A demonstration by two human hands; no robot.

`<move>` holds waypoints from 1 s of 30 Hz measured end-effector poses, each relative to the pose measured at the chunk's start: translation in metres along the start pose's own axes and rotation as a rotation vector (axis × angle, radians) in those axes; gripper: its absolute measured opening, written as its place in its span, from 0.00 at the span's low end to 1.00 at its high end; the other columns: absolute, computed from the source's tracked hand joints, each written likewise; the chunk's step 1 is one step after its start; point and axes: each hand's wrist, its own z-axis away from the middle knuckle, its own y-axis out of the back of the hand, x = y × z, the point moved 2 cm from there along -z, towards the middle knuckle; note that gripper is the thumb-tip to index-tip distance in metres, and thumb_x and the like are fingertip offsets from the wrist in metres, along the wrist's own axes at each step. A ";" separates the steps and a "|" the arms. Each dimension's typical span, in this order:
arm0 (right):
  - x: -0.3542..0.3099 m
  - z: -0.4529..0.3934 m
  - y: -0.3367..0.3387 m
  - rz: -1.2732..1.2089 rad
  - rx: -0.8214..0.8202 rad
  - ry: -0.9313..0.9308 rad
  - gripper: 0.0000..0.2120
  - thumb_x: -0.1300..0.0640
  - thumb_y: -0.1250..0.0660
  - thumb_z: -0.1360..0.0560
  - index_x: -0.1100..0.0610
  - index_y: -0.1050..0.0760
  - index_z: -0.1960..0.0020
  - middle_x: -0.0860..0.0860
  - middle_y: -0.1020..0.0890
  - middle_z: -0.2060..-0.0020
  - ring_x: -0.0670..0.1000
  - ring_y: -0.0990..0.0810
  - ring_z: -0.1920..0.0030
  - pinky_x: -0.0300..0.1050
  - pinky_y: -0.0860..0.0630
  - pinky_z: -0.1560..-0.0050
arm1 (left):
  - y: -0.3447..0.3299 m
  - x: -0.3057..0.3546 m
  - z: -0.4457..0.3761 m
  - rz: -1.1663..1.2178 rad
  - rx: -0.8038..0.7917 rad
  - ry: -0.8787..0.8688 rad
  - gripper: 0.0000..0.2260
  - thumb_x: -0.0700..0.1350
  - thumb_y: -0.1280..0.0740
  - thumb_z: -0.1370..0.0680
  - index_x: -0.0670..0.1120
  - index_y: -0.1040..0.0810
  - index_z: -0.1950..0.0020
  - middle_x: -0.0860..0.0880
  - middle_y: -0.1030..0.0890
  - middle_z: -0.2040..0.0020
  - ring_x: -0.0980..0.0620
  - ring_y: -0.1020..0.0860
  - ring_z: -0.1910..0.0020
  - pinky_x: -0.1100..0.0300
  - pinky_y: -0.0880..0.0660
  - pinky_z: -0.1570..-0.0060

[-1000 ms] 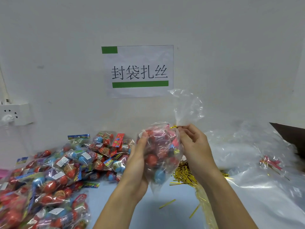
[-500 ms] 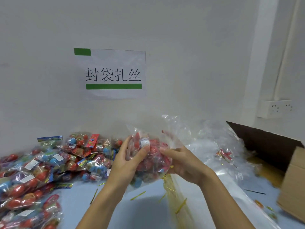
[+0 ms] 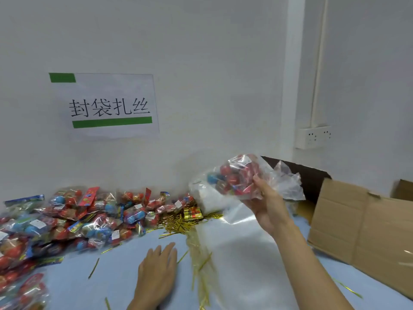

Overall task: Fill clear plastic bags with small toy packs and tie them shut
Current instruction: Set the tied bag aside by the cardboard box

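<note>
Head view, taken nearest first: the left hand lies flat on the bench close to its near edge, fingers straight and together, holding nothing, with loose gold twist ties scattered around and beyond it. Farther in and toward the right side, the right hand is raised above the bench, its fingers curled around the filled bag, which hangs in the air just short of the cardboard box at the right edge. Judging by the gathered plastic flaring out past the fingers, that bag looks tied off and ready to be set down, probably in the box, though this is only a guess. A flat stack of empty clear bags lies under the raised arm, and a large heap of small toy packs fills the left side back to the far edge against the wall, so plenty of filling and tying appears left to do. Whether a tie actually closes the held bag cannot be seen, since the fingers cover its neck. Inside the box nothing can be made out, so the count of finished bags is unknown. The toy heap runs off the left of the picture, and the clear film is hard to separate from the glare on the bench.
</note>
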 end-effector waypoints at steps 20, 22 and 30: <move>-0.041 -0.018 0.016 0.229 0.404 0.358 0.17 0.62 0.33 0.21 0.49 0.28 0.35 0.54 0.21 0.41 0.51 0.21 0.49 0.45 0.22 0.56 | -0.003 0.010 0.003 -0.056 -0.008 -0.017 0.15 0.53 0.48 0.15 0.57 0.31 0.30 0.56 0.28 0.30 0.53 0.33 0.28 0.51 0.42 0.27; -0.012 -0.015 0.007 0.453 0.324 0.285 0.13 0.62 0.34 0.21 0.48 0.24 0.40 0.53 0.19 0.44 0.51 0.20 0.48 0.48 0.21 0.52 | 0.000 0.005 0.001 0.061 0.026 0.004 0.14 0.48 0.44 0.15 0.52 0.27 0.31 0.51 0.24 0.34 0.50 0.27 0.35 0.54 0.34 0.34; 0.105 0.012 -0.010 1.544 -0.351 -0.183 0.24 0.60 0.41 0.18 0.53 0.35 0.23 0.50 0.34 0.24 0.51 0.34 0.24 0.42 0.36 0.27 | 0.023 -0.016 -0.009 0.584 0.246 0.248 0.16 0.32 0.42 0.21 0.46 0.18 0.56 0.48 0.17 0.51 0.49 0.19 0.50 0.56 0.27 0.49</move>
